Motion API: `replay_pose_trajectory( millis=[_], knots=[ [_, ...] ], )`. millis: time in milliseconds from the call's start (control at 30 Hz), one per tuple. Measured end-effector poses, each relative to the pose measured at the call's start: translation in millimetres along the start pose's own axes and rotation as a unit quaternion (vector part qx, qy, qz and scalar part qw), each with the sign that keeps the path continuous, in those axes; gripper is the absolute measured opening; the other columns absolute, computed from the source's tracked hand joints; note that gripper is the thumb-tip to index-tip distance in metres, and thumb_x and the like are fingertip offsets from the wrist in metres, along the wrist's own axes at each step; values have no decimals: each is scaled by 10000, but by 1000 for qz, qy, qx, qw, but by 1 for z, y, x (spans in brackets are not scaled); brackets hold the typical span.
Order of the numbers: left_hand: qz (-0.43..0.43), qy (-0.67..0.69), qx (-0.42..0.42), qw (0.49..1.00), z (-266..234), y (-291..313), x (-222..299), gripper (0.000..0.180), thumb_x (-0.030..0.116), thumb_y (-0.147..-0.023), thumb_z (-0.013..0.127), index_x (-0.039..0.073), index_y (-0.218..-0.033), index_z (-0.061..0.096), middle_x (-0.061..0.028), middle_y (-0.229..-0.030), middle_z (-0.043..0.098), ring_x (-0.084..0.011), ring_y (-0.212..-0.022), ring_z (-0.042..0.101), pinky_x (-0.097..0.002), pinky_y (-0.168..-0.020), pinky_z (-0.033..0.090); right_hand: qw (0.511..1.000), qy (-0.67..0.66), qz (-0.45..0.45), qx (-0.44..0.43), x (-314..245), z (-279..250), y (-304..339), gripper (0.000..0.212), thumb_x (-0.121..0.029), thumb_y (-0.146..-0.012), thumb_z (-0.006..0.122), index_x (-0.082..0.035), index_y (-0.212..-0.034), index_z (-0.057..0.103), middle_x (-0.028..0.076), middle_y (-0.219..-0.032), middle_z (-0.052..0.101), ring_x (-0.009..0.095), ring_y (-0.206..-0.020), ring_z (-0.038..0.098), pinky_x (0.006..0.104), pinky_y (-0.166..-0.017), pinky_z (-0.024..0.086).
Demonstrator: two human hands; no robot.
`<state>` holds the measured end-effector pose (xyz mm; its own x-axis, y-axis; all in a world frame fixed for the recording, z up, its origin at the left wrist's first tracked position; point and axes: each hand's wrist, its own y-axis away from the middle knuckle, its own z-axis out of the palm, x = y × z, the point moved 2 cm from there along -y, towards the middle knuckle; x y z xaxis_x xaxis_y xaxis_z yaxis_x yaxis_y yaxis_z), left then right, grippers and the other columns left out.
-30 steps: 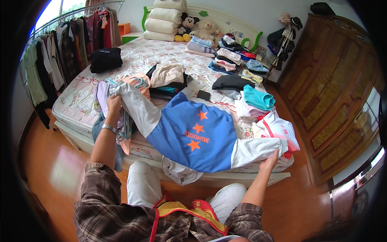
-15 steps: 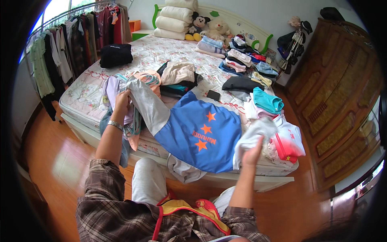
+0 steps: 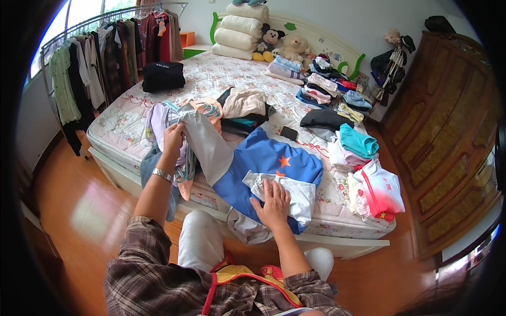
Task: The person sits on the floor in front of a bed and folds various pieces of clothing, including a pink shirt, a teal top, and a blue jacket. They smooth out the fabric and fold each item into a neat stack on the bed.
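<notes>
A blue sweatshirt [image 3: 255,158] with grey sleeves and orange stars lies spread at the foot of the bed. My left hand [image 3: 174,138] is closed on the cuff end of its left-side sleeve [image 3: 208,147], holding it stretched out and raised. The other sleeve [image 3: 301,199] is folded inward over the blue front, covering part of the stars. On top of that sleeve my right hand [image 3: 273,204] rests flat with its fingers spread. A grey part [image 3: 247,227] of the garment hangs over the bed's edge.
The bed [image 3: 200,68] holds a black folded garment [image 3: 163,78], a phone [image 3: 289,133], a beige-topped clothes pile [image 3: 245,102] and lilac clothes [image 3: 156,124]. At right are folded stacks, including a teal garment [image 3: 358,141] and a white-red one [image 3: 380,189]. A clothes rack [image 3: 79,68] stands left.
My right hand has brought the right-side sleeve inward over the blue front and now lies flat on it. My left hand still grips the other sleeve. The view has shifted slightly.
</notes>
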<state>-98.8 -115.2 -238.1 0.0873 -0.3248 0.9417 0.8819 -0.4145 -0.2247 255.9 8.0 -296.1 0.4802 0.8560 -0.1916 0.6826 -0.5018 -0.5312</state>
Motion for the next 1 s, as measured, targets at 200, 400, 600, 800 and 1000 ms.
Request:
replay_pose_trajectory(
  millis=[200, 400, 600, 800, 1000],
  knots=[
    [147, -25, -48, 988, 59, 43, 24, 182, 167, -914, 556, 25, -843, 645, 52, -643, 532, -15, -555, 431, -197, -483, 325, 1000, 5, -18, 15, 4, 0, 10, 691, -519, -826, 552, -68, -1336, 437, 166, -1292, 465, 329, -1235, 393, 480, -1051, 235],
    [414, -255, -129, 864, 152, 144, 37, 207, 76, -780, 568, 79, -957, 675, -91, -659, 626, -188, -520, 571, -320, -462, 436, 998, -2, -25, 66, -4, 0, 12, 615, -473, -810, 580, -75, -1272, 497, 164, -1215, 519, 339, -1164, 452, 479, -1018, 283],
    [290, -464, -416, 726, 194, 224, -29, 371, 250, -819, 594, 109, -1162, 611, -166, -685, 626, -322, -648, 631, -409, -559, 488, 995, -13, 31, -95, 15, 14, 29, 401, -308, -757, 626, -55, -1067, 603, 156, -1074, 600, 338, -997, 540, 453, -950, 345],
    [182, -419, -461, 761, 163, 199, -26, 361, 263, -804, 634, 113, -1131, 636, -186, -753, 640, -351, -711, 627, -403, -619, 491, 989, -127, -71, -32, 16, -51, 38, 358, -184, -730, 684, -43, -1052, 615, 128, -969, 601, 298, -979, 564, 406, -870, 439],
    [219, -429, -434, 761, 172, 222, -30, 342, 209, -809, 614, 147, -1145, 629, -191, -720, 627, -359, -670, 618, -428, -594, 480, 989, -92, -38, 106, 30, -86, 16, 412, -99, -735, 669, -81, -1138, 587, 99, -979, 600, 278, -926, 587, 374, -781, 484]
  ],
)
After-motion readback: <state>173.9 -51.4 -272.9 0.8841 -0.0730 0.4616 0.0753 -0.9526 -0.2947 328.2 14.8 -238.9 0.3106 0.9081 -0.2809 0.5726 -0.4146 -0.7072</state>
